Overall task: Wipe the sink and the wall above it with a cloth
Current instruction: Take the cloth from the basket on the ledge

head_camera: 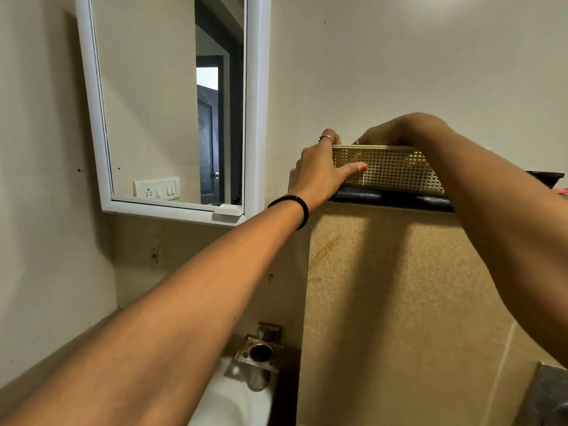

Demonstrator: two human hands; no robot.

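the left hand has a closed grip on the near left end of a beige perforated basket, thumb across its front and fingers over the rim. the right hand curls over the back rim; whether that grip is closed i cannot tell. the basket sits on a dark shelf against the wall, right of a white-framed mirror. below, the white sink and its metal tap show. no cloth shows.

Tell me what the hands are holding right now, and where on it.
Both hold the perforated basket on the dark ledge: left hand at its left end, right hand over its top rim.
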